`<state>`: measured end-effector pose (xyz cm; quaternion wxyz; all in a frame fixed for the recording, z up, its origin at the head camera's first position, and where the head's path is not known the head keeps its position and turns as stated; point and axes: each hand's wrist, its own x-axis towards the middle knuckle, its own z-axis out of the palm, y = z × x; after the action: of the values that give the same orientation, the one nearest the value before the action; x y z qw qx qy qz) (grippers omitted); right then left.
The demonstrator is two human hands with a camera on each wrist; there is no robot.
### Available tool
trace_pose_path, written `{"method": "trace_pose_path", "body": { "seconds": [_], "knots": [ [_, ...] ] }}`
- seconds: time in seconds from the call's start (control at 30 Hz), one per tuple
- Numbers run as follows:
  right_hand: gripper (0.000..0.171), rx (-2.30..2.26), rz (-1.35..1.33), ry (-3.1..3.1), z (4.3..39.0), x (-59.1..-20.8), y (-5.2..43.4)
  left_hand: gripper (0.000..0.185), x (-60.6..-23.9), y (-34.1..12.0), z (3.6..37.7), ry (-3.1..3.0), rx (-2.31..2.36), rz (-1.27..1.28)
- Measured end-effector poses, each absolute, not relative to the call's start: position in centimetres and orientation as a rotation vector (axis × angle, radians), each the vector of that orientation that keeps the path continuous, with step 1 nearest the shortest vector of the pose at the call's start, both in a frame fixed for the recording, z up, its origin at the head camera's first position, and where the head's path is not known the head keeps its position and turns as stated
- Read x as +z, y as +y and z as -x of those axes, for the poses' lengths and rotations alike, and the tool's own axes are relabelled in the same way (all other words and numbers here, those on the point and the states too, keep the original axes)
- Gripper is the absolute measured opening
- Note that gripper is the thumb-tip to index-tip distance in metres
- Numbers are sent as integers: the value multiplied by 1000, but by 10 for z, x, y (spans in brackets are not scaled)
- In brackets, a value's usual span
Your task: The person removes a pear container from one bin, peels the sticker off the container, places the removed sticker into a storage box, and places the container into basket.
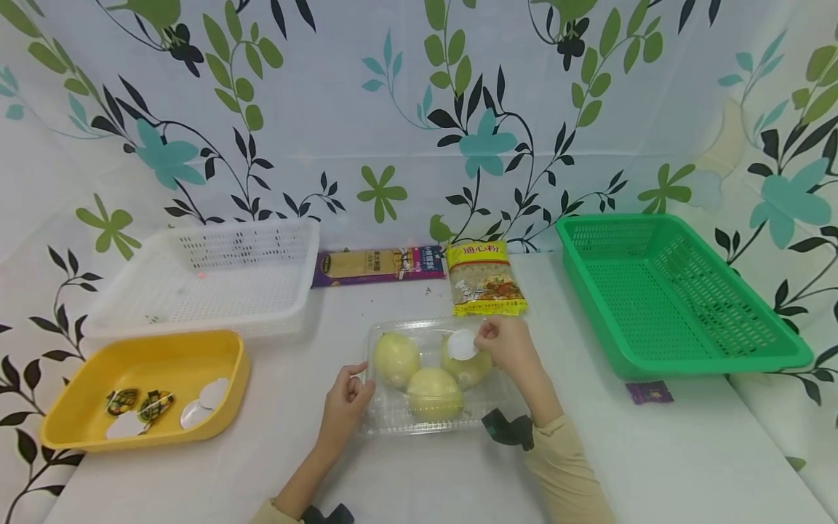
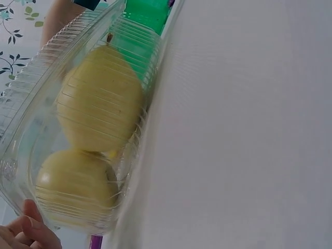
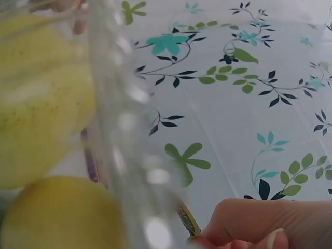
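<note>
Three pale yellow pears (image 1: 435, 395) lie inside a clear plastic clamshell box (image 1: 419, 427) with its lid down, in the middle of the table. At the box's left edge, my left hand (image 1: 347, 402) holds the rim with curled fingers; its fingertips meet the box corner in the left wrist view. My right hand (image 1: 513, 348) is over the box's far right part and pinches a round white sticker (image 1: 462, 344), which lies over the lid above one pear. In the right wrist view the blurred box wall hides the sticker, and only part of my right hand (image 3: 249, 223) shows.
A yellow tray (image 1: 229, 415) at left contains white discs and small wrapped pieces. Behind it stands a white basket (image 1: 294, 320). Beyond the box lie a noodle pack (image 1: 380, 266) and a yellow pasta bag (image 1: 486, 280). At right are a green basket (image 1: 707, 364) and a small purple packet (image 1: 649, 392).
</note>
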<state>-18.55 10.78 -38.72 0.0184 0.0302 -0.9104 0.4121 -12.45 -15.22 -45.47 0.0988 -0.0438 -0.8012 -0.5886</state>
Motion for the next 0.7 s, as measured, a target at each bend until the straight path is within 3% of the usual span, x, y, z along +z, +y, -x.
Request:
{"method": "trace_pose_path", "body": {
  "seconds": [0.23, 0.47, 0.7],
  "knots": [
    [8, 1568, -138, -2724, 186, -385, 109, 32, -443, -158, 123, -2424, -1746, 144],
    [12, 1818, -331, -2683, 193, -352, 94, 37, -414, -169, 113, -2516, -1585, 157],
    [9, 1966, -488, -2676, 212, -343, 67, 41, -423, -204, 108, -2376, -1436, 59]
  ]
}}
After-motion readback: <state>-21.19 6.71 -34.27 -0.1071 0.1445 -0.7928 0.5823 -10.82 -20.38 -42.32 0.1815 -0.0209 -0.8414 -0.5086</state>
